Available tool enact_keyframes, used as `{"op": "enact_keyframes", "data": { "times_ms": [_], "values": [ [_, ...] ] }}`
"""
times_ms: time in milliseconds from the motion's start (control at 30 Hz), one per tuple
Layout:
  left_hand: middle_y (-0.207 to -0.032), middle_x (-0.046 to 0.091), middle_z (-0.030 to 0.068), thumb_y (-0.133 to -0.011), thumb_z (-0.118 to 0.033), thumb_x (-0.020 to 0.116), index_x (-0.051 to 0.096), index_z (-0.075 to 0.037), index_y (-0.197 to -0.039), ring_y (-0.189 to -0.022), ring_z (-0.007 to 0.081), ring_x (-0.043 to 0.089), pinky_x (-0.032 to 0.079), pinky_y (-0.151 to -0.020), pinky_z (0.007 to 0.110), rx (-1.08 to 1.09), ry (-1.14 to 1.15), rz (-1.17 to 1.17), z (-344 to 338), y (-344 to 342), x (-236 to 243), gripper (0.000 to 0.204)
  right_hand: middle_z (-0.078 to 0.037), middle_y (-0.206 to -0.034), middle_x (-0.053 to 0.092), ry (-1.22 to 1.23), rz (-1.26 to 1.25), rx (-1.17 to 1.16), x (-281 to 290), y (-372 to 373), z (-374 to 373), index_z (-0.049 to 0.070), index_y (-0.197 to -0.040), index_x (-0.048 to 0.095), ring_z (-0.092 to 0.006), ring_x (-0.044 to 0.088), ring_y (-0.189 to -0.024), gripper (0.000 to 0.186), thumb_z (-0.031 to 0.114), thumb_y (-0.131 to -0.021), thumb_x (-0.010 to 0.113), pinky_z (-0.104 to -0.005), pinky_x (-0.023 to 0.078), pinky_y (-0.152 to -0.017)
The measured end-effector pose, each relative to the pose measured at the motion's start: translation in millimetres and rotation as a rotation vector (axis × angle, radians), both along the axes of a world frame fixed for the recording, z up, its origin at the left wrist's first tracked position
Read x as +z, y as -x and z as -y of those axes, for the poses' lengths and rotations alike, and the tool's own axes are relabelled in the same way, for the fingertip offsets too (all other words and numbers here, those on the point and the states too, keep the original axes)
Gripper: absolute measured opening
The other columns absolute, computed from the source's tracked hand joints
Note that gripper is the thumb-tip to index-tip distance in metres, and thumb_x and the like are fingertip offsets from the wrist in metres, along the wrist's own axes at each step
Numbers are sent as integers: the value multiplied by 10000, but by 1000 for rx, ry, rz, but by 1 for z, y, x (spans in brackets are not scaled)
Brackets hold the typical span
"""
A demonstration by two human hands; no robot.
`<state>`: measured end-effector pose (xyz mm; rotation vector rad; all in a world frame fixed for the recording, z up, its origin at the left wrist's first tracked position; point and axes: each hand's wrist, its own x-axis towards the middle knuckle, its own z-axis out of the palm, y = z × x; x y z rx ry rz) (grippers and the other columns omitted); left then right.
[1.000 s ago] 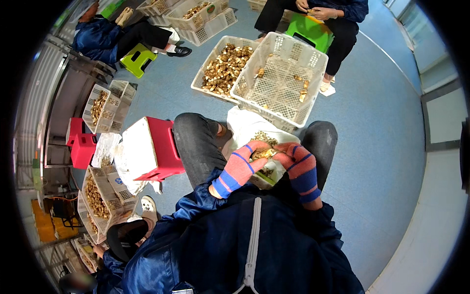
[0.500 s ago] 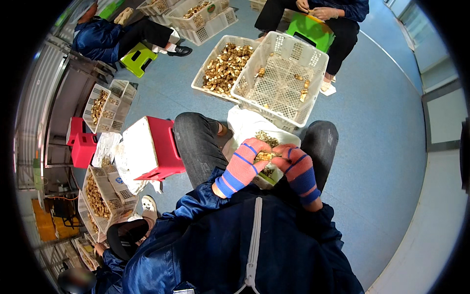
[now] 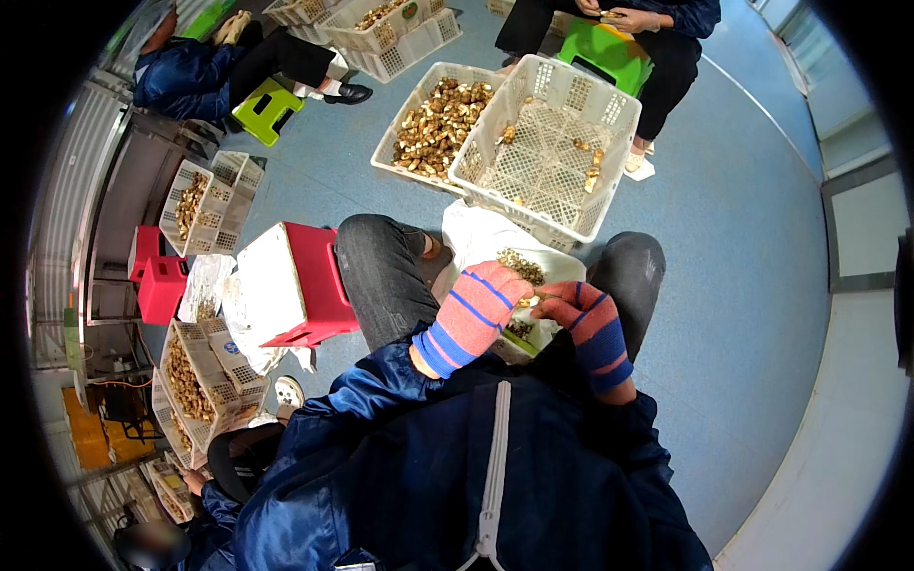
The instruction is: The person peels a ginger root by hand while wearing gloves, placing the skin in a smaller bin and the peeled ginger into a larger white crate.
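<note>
My left hand (image 3: 473,314), in a pink glove with blue stripes, is closed round a small pale-and-brown mushroom (image 3: 526,301), mostly hidden by the fingers. My right hand (image 3: 586,333), gloved alike, has its fingertips pinched at the same piece. Both are between my knees, over a white-lined container (image 3: 560,267) holding small dark-and-pale trimmings (image 3: 519,264). Just beyond, a white mesh crate (image 3: 594,205) holds several scattered mushrooms; the crate to its left (image 3: 387,152) is heaped with them.
A red stool (image 3: 314,281) with a white top stands by my left knee, near more mushroom crates (image 3: 224,390). Two co-workers (image 3: 186,81) (image 3: 666,71) sit opposite on green stools; another person (image 3: 224,495) is at lower left. A white wall (image 3: 847,381) borders the right.
My left hand has risen slightly and turned inward, covering more of the mushroom. My right hand has shifted slightly right, its fingers still at the piece.
</note>
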<state>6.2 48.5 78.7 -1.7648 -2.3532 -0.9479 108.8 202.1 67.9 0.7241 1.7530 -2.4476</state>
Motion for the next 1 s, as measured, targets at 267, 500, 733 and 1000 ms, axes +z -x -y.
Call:
{"op": "enact_keyframes", "data": {
  "times_ms": [267, 500, 733, 1000],
  "values": [
    [-890, 517, 101, -620, -57, 590, 524, -71, -947, -888, 292, 494, 391, -800, 377, -71, 35, -59, -4, 8, -7, 334, -74, -809, 631, -266, -63, 86, -9, 3, -1, 2, -910, 604, -138, 591, -728, 192, 86, -741, 637, -237, 466, -682],
    [-917, 513, 119, -681, -46, 583, 493, -50, -1104, -873, 307, 495, 394, -790, 368, -41, 52, 87, -13, 10, -11, 432, -89, -819, 625, 7, -13, 106, -12, 6, -17, -24, -936, 574, -153, 607, -757, 198, 70, -763, 590, -244, 478, -708],
    [-1029, 543, 80, -774, -114, 568, 418, -64, -1239, -873, 196, 535, 426, -756, 269, 30, 35, 951, -24, 32, -57, 490, -106, -807, 608, 281, 34, -102, -67, 14, -34, -45, -885, 559, -187, 605, -723, 187, 107, -780, 590, -298, 501, -681],
    [-944, 569, 118, -864, -214, 461, 502, 1, -1056, -843, 249, 565, 493, -740, 351, 510, -801, 2392, -32, 188, -156, 291, -78, -690, 621, 0, 207, -71, -182, 24, -37, 0, -794, 604, -140, 591, -624, 207, 191, -745, 665, -271, 456, -560]
  ]
}}
